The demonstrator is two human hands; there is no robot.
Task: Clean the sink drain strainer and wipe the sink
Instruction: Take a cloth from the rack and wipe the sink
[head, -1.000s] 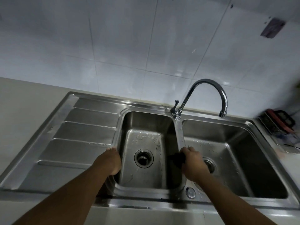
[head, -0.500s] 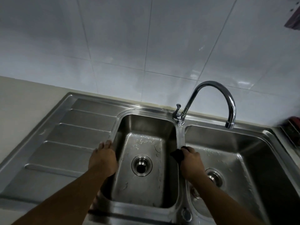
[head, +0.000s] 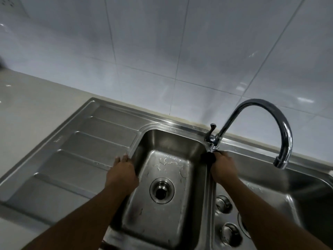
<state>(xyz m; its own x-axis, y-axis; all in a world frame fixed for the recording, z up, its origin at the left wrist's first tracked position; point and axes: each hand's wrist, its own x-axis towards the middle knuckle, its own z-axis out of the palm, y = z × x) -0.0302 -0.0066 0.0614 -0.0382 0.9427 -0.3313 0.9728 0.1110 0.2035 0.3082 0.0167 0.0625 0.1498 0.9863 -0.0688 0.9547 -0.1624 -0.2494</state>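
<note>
A steel double sink (head: 100, 156) with a ribbed drainboard fills the view. The small left basin has a round drain strainer (head: 161, 190) in its wet floor. My left hand (head: 122, 173) rests flat on the basin's left rim, fingers straight. On the divider between the basins, just below the faucet base, my right hand (head: 223, 168) grips a dark cloth (head: 207, 158). The right basin's drain is mostly hidden behind my right forearm.
A chrome gooseneck faucet (head: 281, 130) arches over the right basin, its lever (head: 212, 128) at the divider's back. Two round steel fittings (head: 223, 203) sit on the divider's near end. White wall tiles stand behind; a pale counter (head: 27, 105) lies to the left.
My right hand slid the cloth along the divider away from me, up to the faucet base. My left hand moved farther along the left rim. The view shifted left and closer.
</note>
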